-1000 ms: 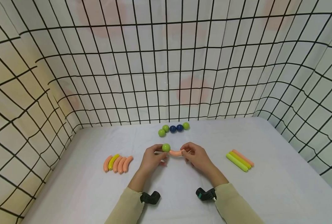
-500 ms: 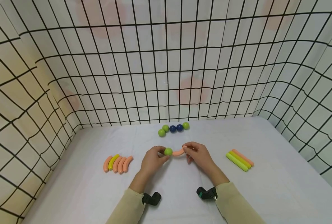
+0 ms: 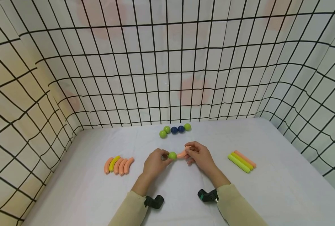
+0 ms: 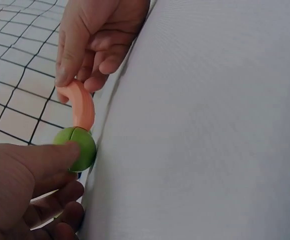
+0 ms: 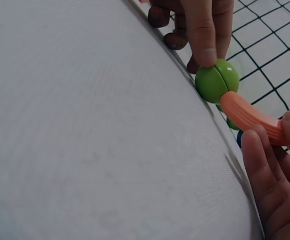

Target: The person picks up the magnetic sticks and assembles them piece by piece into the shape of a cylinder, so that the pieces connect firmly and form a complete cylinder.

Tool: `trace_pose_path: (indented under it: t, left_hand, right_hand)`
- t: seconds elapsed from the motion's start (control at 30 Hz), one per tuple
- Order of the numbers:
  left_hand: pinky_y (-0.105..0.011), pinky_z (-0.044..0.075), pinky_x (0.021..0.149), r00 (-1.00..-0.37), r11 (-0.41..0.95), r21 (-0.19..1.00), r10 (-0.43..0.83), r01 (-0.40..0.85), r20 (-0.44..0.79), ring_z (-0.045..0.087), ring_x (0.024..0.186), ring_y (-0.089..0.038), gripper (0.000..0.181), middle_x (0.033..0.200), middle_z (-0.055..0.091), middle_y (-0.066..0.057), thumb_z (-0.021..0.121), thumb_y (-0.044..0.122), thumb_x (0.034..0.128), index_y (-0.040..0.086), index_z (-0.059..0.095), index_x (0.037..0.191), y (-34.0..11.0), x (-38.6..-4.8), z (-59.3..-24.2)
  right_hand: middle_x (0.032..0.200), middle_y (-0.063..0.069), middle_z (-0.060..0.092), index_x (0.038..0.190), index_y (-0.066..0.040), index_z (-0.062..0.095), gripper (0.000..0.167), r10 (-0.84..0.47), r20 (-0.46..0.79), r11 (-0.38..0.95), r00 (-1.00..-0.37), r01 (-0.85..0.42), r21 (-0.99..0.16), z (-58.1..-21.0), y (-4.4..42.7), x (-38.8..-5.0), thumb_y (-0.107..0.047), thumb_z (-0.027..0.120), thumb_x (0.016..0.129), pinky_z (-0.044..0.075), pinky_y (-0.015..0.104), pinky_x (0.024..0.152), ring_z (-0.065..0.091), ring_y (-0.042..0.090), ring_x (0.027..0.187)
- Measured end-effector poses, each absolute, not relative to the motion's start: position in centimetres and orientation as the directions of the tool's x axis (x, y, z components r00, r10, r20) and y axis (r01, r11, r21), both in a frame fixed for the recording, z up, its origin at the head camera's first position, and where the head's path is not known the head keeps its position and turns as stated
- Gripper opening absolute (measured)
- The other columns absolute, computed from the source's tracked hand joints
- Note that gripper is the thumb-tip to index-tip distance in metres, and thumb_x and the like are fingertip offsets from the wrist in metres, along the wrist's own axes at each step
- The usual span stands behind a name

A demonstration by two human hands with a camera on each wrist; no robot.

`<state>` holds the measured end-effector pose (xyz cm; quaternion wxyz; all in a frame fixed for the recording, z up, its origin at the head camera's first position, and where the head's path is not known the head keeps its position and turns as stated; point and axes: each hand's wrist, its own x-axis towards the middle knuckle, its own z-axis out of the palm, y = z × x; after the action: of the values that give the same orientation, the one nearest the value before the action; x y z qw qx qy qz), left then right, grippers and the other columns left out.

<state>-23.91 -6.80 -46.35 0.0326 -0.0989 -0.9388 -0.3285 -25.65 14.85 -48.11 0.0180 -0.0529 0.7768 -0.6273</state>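
Observation:
My left hand (image 3: 154,163) pinches a glossy green ball (image 3: 172,156) between thumb and fingers. A thin seam line crosses the ball (image 4: 85,147). The far end of a curved, ridged salmon-coloured stick (image 3: 180,155) is in the grip of my right hand (image 3: 200,158). Its other end meets the ball's side, as the right wrist view shows; whether that end sits inside the ball, I cannot tell. In the left wrist view the curved stick (image 4: 85,110) bends between the two hands. Both pieces are held over the white cloth.
Behind the hands, green balls (image 3: 163,134) and dark blue balls (image 3: 174,130) form a row. Several curved salmon sticks and a yellow one (image 3: 114,163) lie at left. Straight sticks (image 3: 242,161) in green, yellow and salmon lie at right. A black-lined grid wall (image 3: 170,78) encloses the table.
The ball and the left hand have shifted right and toward the body. The curved stick has tilted, its right end now higher in the head view. Both hands keep their grip.

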Motion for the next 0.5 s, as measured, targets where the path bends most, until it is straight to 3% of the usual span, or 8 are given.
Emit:
trace_pose_path:
  t: [0.5]
  left_hand:
    - [-0.029,0.047,0.065,-0.981,0.755,0.627,0.12,0.19,0.152,0.061,0.082,-0.013,0.031,0.106,0.069,-0.002,0.073,0.022,0.0897,0.016,0.069,0.119,-7.2,-23.4,-45.2]
  right_hand:
    - [0.088,0.009,0.065,0.126,-0.014,0.067,0.031,0.019,0.055,0.273,-0.998,-0.048,-0.961,-48.4,15.3,-25.7,-0.026,0.065,0.098,0.055,0.029,0.054,0.059,0.015,0.059]
